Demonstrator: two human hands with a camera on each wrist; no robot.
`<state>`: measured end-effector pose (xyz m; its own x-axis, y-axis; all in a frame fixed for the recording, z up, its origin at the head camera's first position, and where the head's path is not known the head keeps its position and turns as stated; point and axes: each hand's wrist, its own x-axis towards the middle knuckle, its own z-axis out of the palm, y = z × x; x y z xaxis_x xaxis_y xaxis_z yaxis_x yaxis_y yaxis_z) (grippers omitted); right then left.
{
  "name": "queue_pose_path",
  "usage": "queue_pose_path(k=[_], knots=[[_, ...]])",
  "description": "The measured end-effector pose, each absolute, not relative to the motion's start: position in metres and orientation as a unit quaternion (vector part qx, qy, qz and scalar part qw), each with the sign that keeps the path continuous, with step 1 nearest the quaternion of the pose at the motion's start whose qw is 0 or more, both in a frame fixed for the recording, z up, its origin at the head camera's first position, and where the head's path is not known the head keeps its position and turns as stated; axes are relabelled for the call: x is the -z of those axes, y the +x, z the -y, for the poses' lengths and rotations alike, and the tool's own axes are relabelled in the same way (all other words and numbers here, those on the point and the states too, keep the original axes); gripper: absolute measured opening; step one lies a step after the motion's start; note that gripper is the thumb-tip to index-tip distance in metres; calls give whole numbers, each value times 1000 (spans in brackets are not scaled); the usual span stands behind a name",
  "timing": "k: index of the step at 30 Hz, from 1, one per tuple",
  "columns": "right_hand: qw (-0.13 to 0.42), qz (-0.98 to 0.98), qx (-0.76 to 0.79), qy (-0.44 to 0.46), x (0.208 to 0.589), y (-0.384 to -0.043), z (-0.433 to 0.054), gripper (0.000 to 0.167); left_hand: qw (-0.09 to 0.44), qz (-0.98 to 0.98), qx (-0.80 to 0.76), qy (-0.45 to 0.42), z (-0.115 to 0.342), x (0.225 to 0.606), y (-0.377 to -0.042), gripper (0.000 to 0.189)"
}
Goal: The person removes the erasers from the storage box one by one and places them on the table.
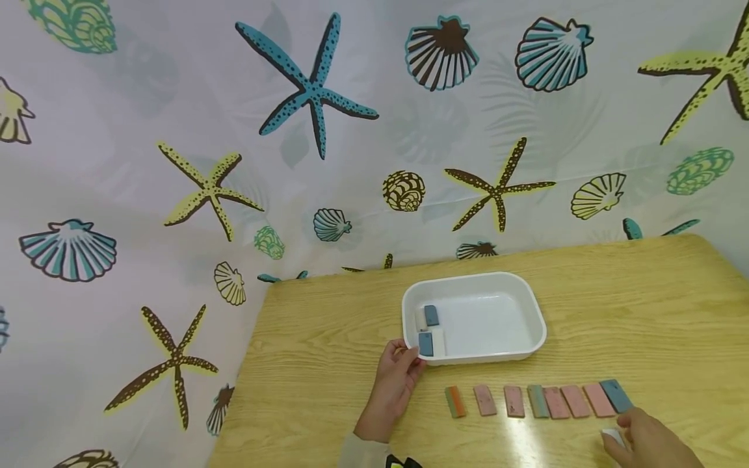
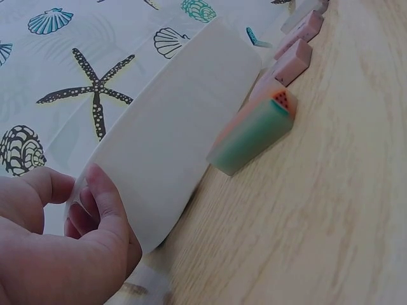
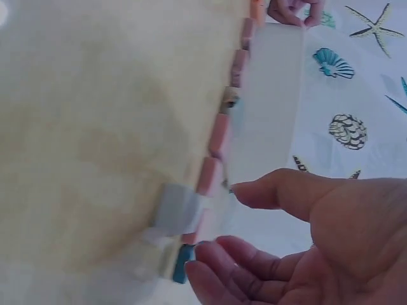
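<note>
My left hand (image 1: 393, 380) pinches the near-left corner of a white tray (image 1: 535, 305), thumb and fingers at its rim. Inside the tray's left end lie blue erasers (image 1: 425, 344) and whitish erasers (image 1: 439, 342). At the lower right, my right hand (image 1: 652, 442) is by a white eraser (image 1: 613, 437). The right wrist view shows a gap between thumb and fingers, with that white eraser (image 3: 177, 210) beyond the fingertips. Just past the hand, a blue eraser (image 1: 617, 395) ends a row of pink erasers (image 1: 598, 399).
Along the wooden table (image 1: 328, 331), in front of the tray, the row continues left with a grey-green eraser (image 1: 538, 401), more pink ones and a green-and-orange eraser (image 1: 455, 402). A cloth (image 1: 363, 175) printed with starfish and shells hangs behind the table.
</note>
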<state>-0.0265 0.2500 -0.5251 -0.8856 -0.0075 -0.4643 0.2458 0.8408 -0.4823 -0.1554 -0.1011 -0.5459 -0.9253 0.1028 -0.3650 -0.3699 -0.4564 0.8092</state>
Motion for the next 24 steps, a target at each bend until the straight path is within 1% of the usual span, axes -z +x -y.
queue_pose_path(k=[1,3,6,8,11,14,16,18,24], knots=[[225,-932,278,61,519,-29,-248,52,140,-502,-843,-134,101,545,-156,30],[201,-934,291,56,507,-34,-242,46,139,-503,-843,-134,100,544,-156,29],[140,-941,305,44,491,-40,-229,36,135,-501,-844,-137,100,543,-156,27],[107,-943,312,37,481,-44,-220,33,135,-501,-844,-137,99,543,-157,28],[85,-943,320,26,469,-52,-207,27,136,-501,-843,-140,98,542,-157,29],[64,-943,326,5,462,-59,-193,22,139,-501,-843,-140,97,541,-158,30],[52,-943,329,-10,458,-64,-185,22,139,-503,-842,-139,96,540,-158,31],[28,-943,331,-28,455,-71,-176,20,138,-504,-841,-140,96,540,-158,32],[-70,-941,321,-88,452,-96,-153,16,139,-509,-837,-145,96,540,-159,32]])
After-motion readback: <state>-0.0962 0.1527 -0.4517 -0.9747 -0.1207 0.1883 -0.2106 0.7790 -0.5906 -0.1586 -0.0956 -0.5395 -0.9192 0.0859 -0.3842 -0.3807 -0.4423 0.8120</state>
